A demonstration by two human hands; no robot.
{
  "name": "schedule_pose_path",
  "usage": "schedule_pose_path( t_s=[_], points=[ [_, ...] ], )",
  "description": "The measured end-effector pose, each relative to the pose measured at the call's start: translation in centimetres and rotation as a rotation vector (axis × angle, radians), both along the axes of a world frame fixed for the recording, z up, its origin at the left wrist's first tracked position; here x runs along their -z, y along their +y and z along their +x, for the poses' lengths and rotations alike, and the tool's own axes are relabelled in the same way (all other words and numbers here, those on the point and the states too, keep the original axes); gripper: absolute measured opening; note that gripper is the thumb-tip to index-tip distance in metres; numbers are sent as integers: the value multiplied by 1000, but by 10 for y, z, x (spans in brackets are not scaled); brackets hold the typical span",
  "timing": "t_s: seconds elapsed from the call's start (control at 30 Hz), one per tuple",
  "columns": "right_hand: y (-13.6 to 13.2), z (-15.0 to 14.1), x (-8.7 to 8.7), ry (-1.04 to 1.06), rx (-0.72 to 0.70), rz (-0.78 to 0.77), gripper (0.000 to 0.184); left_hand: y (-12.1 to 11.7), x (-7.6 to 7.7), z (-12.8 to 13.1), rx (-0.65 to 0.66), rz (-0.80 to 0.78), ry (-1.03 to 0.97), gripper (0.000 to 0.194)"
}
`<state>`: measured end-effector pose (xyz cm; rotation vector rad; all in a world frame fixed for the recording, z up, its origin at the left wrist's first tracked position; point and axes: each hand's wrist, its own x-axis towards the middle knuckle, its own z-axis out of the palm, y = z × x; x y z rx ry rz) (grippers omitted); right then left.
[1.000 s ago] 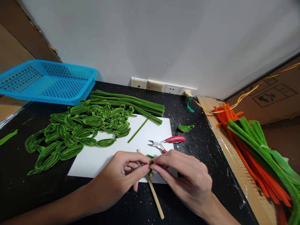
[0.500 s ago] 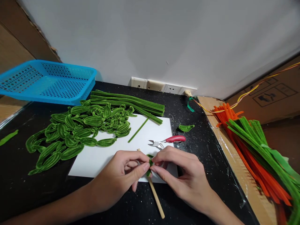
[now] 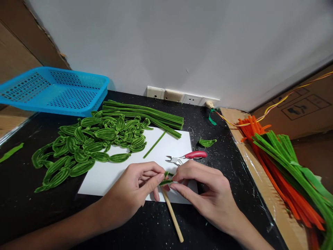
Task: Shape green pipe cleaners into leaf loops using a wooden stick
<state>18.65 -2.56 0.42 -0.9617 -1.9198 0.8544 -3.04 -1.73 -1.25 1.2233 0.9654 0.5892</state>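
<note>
My left hand pinches a small bent piece of green pipe cleaner between thumb and forefinger. On its other side, the thumb and forefinger of my right hand close at its right end. Under the hands lies a thin wooden stick, partly hidden. It rests across the front edge of a white sheet of paper. Just beyond my right hand are red-handled nippers, jaws pointing left. A straight, short pipe cleaner lies on the paper behind them.
Many looped green leaf shapes are heaped at left; one more leaf lies right. Behind are bundled green pipe cleaners, a blue basket and wall sockets. Orange and green pipe cleaners lie on cardboard at right.
The green piece between my fingers has turned from upright to more sideways, and my fingertips have drawn slightly apart. The view has shifted a little; the other things lie as before.
</note>
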Motion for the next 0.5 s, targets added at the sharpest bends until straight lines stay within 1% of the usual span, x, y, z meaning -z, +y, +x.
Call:
schedule_pose_path(
  t_s=[0.13, 0.33, 0.5],
  points=[
    [1, 2, -1, -9, -18, -12, 6, 1, -1, 1, -16, 1, 16, 26],
    [1, 1, -4, -38, -36, -27, 9, 1, -7, 2, 17, -18, 39, 17],
    [2, 1, -7, -42, -39, -48, 12, 1, -5, -1, 40, -3, 48, 24]
  ],
)
